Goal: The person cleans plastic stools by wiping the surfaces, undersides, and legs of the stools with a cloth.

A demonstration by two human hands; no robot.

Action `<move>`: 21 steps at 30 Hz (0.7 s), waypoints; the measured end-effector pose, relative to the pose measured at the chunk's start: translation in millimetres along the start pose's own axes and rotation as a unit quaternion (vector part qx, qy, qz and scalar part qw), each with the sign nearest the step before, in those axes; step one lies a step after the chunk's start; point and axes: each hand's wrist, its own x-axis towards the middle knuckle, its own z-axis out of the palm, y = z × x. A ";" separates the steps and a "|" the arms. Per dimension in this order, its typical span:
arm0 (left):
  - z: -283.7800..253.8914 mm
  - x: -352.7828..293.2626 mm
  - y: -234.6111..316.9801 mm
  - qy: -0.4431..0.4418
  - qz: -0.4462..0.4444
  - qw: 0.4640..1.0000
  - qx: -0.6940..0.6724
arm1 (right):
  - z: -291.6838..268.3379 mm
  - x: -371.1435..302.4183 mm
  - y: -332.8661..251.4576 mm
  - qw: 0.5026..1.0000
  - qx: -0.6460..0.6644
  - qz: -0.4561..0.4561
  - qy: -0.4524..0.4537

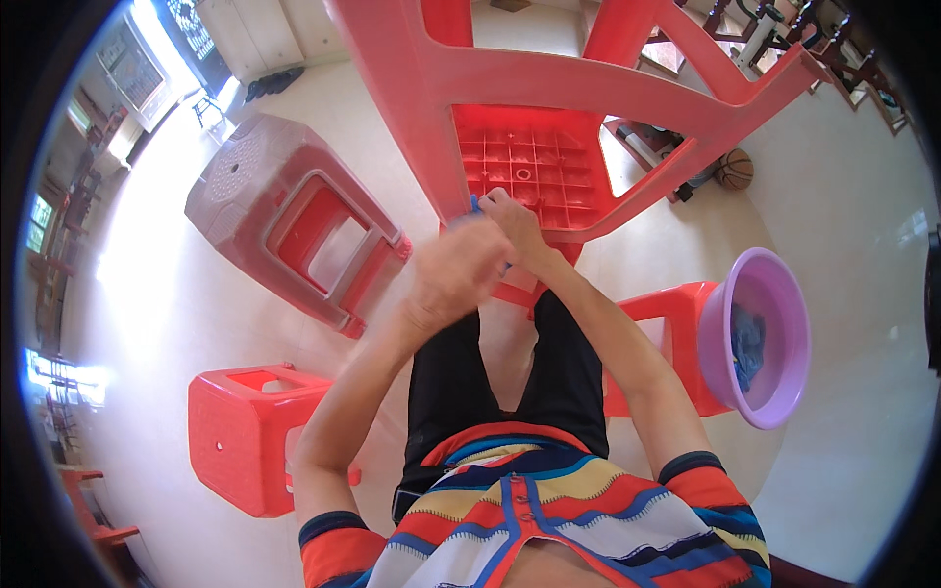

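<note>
In front of my lap a large red plastic stool is tipped so that its ribbed underside faces me. My right hand is closed by the stool's lower left leg, with a scrap of blue cloth showing at its fingers. Just below and left of it, overlapping it in view, my left hand is blurred and looks curled into a fist. More blue shows between the hands. Most of the cloth is hidden, so how each hand grips it is hard to see.
At left, a dusty greyish-red stool lies tilted, with a smaller red stool nearer. To my right a purple basin holding blue cloth rests by another red stool. A basketball sits at far right.
</note>
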 end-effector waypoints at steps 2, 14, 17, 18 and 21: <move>-28.5 32.4 -7.9 0.187 -0.115 0.975 0.047 | 0.1 -6.4 -7.9 0.998 0.011 -0.019 0.052; -43.5 135.2 -41.7 0.309 -0.177 0.934 0.015 | -86.0 27.9 -95.3 0.887 0.431 -0.059 0.157; -39.7 136.0 -30.6 0.325 -0.192 0.926 -0.004 | -65.6 26.2 -92.3 0.845 0.509 -0.050 0.157; -39.7 137.0 -29.1 0.331 -0.183 0.926 -0.022 | -53.0 26.6 -85.1 0.874 0.461 -0.052 0.144; -36.3 133.7 -35.5 0.329 -0.175 0.927 -0.032 | -22.5 21.2 -60.1 0.923 0.367 -0.041 0.111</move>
